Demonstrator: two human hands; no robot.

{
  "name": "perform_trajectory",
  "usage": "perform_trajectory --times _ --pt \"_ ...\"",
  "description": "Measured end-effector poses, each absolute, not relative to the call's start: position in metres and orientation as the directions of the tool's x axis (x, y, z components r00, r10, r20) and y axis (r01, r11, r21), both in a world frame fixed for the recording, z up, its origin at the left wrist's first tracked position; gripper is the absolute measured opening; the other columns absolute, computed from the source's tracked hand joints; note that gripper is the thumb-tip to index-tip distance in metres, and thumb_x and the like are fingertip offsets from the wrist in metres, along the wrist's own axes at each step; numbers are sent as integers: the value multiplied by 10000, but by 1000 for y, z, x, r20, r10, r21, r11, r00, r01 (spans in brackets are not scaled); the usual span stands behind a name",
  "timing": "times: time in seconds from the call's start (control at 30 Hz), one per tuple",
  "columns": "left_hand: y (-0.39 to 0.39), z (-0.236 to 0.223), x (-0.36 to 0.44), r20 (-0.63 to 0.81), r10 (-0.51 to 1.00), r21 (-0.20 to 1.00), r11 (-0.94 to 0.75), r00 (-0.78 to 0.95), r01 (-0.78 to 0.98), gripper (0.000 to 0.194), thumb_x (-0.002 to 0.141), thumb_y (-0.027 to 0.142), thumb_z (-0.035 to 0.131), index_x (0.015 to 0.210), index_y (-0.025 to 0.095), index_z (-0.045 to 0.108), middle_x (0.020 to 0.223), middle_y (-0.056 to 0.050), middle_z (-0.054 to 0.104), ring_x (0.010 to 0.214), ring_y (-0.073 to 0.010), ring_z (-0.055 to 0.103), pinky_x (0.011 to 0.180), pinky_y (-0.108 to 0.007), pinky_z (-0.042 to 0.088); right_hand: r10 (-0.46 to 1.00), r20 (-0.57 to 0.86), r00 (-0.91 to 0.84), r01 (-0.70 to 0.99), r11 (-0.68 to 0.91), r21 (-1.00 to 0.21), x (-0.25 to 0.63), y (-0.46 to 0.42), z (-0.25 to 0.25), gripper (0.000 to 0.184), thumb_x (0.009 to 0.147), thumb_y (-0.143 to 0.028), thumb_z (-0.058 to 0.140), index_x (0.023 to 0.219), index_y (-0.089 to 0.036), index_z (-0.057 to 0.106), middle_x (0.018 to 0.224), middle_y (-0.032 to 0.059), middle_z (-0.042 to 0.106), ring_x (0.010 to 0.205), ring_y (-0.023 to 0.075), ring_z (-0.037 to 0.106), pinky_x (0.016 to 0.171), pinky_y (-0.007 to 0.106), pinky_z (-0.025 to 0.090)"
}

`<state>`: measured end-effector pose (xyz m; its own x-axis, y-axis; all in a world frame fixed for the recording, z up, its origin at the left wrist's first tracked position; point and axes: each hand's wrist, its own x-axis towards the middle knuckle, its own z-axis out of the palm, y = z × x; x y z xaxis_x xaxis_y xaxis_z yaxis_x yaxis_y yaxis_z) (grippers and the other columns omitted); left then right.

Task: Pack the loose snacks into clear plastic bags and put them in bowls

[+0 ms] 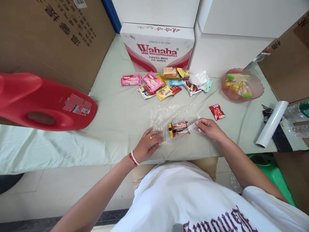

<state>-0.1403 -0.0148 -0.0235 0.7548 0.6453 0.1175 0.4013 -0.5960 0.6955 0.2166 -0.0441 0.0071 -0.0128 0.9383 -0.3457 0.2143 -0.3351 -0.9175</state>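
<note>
A clear plastic bag [159, 116] lies flat on the table in front of me. Over or inside it, I cannot tell which, is a wrapped snack [179, 129] in brown, orange and yellow. The fingers of my right hand [209, 128] pinch the gathered right end of the plastic. My left hand [148, 143] rests on the bag's left edge, fingers spread and stretched out. To the right, apart from both hands, a small red snack packet [217, 111] lies on the cloth.
Several colourful snack packets [164, 92] lie before a Wahaha water box [158, 48]. At right stand a pink glass bowl [258, 87] with wrapped snacks, a plastic film roll [272, 124] and clear bottles [299, 119]. A large red container [58, 112] lies at left beside a cardboard box [60, 42].
</note>
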Motion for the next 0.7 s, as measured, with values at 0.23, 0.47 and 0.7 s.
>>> perform_trajectory --times 0.23,0.47,0.7 --pt "8 -15 -129 -24 957 820 -147 289 553 264 955 448 499 846 224 586 830 -31 682 851 -205 642 834 -354 514 948 -316 26 313 -308 -899 221 -39 3 503 891 -647 597 678 -205 489 621 -51 431 574 106 319 552 262 239" --pt "16 -15 -131 462 886 486 -205 -50 849 199 817 314 618 964 183 641 1036 -135 646 1062 -315 577 962 -504 452 950 -295 106 596 -298 -746 222 -32 -4 484 916 -606 550 653 -209 458 599 -49 385 582 116 334 539 256 258" --pt "-44 47 -98 784 473 203 -807 401 555 273 796 89 574 998 244 671 950 -52 714 999 -221 659 863 -391 471 949 -303 89 655 -285 -700 218 -31 3 471 913 -592 534 651 -212 439 598 -45 383 586 121 347 540 256 268"
